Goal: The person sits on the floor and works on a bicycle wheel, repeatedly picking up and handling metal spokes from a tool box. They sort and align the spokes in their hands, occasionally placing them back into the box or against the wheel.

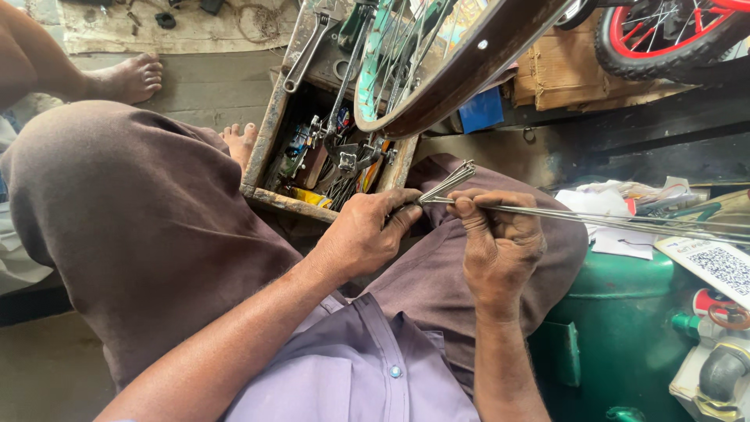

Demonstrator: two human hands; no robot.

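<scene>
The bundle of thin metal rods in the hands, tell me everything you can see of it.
The bundle of thin metal rods looks like bare grey steel, long and straight. It lies almost level across the lap, running off the right edge. The left hand pinches the splayed ends, which fan upward; the right hand grips the shafts beside it.

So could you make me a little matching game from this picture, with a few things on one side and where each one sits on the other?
Things:
1. bundle of spokes
2. wheel rim
3. wooden toolbox
4. green tank

Places:
A. on the floor, ahead of the knees
B. low at the right, beside the leg
C. held between both hands, over the lap
D. above the toolbox, tilted

Pairs: 1-C, 2-D, 3-A, 4-B
</scene>
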